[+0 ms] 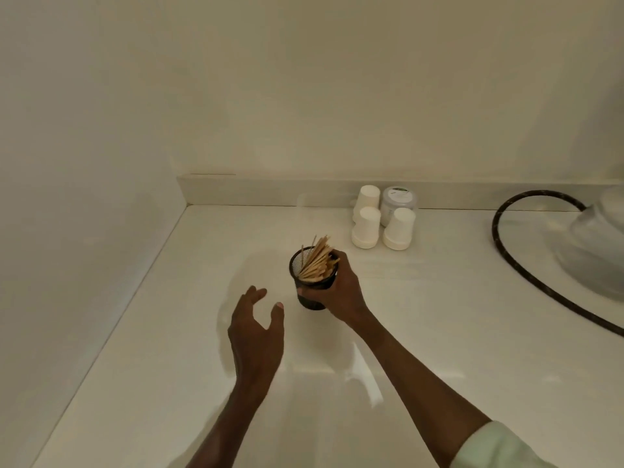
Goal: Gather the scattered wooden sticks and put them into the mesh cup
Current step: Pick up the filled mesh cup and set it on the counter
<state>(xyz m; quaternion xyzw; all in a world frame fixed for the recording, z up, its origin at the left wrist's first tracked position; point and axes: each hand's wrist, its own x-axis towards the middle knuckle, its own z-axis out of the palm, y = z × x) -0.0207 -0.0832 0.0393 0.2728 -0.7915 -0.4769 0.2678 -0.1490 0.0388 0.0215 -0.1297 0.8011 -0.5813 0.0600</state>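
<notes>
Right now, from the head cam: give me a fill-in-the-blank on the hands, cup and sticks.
1. The right hand grips the black ____ cup.
2. The wooden sticks are ____ the cup.
3. The left hand holds ____.
4. The paper cups behind stand ____ down.

Missing: mesh; inside; nothing; upside

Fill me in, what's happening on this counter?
A person's right hand grips a black mesh cup full of wooden sticks, which lean toward the upper right. The left hand is open beside it, holding nothing. No loose sticks show on the counter. Paper cups stand upside down behind.
</notes>
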